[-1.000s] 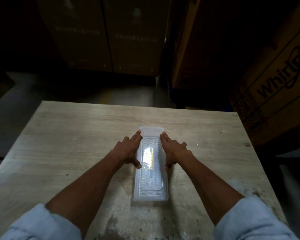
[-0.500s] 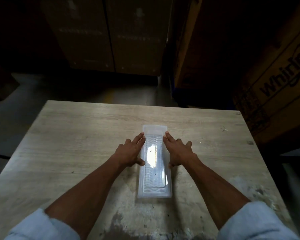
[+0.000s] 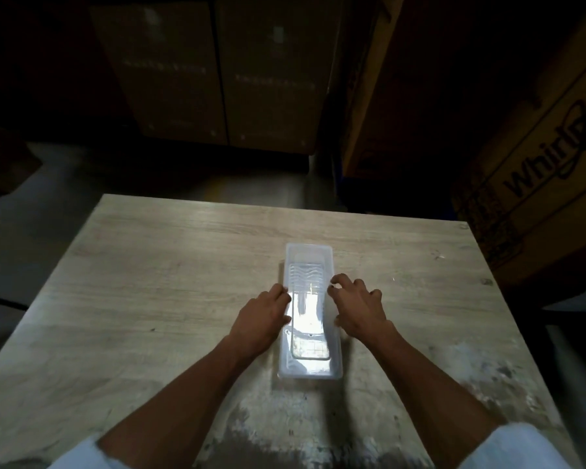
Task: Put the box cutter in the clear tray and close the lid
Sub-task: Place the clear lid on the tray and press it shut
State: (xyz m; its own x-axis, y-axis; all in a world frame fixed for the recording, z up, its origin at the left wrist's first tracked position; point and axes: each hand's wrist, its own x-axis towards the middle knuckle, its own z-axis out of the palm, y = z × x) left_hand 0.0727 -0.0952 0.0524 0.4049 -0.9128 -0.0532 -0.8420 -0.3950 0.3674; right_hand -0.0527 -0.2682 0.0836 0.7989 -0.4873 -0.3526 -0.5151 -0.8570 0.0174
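Note:
A long clear tray (image 3: 308,262) lies lengthwise in the middle of the wooden table (image 3: 170,265), with its clear lid (image 3: 310,365) lying flat on top. Bright glare on the lid hides most of the inside, so the box cutter cannot be made out. My left hand (image 3: 263,319) rests against the tray's left side, fingers curled onto the lid's edge and thumb on the wall. My right hand (image 3: 361,309) mirrors it on the right side, with bent fingertips at the rim and the thumb touching the wall.
Large cardboard boxes stand in the dark behind the table (image 3: 217,72), and a printed carton (image 3: 535,184) is close to the right edge. The table's near part (image 3: 285,431) is stained and worn. The floor drops away at the left.
My fingers were stretched along the tray's far sides; they have now curled and drawn back to the tray's middle. The tray has not moved on the table, and glare now covers the yellow seen inside.

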